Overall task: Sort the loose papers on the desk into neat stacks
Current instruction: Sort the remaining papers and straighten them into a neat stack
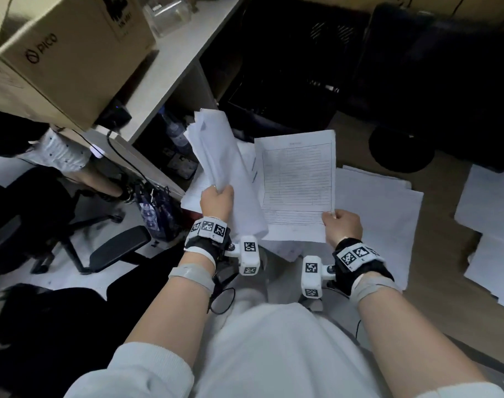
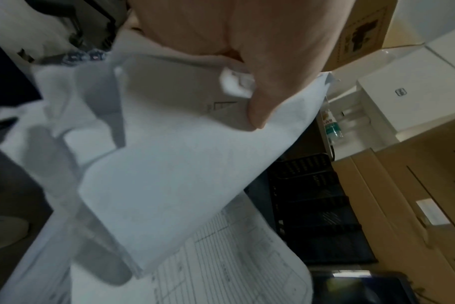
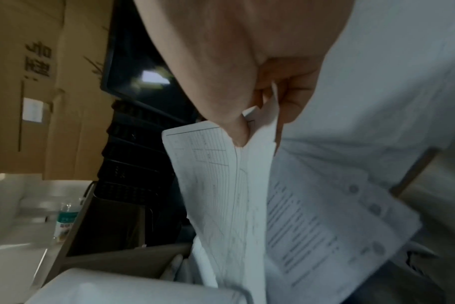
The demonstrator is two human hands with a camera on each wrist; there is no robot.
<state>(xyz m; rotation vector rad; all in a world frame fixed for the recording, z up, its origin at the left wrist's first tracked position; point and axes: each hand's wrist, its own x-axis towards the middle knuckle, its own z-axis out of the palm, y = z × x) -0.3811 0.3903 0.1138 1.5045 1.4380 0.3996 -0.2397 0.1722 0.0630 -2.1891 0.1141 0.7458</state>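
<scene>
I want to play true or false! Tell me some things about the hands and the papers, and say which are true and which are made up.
1. The left hand grips a thick bundle of white papers. True.
2. The right hand is holding nothing. False: it pinches the white sheet printed with a lined form at its lower corner.
3. More white paper stacks lie below the hands. True.
4. The brown cardboard box marked PICO is red. False: it is brown.

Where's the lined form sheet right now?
Centre of the head view: the lined form sheet is pinched by the right hand, beside the left hand's paper bundle.
</scene>
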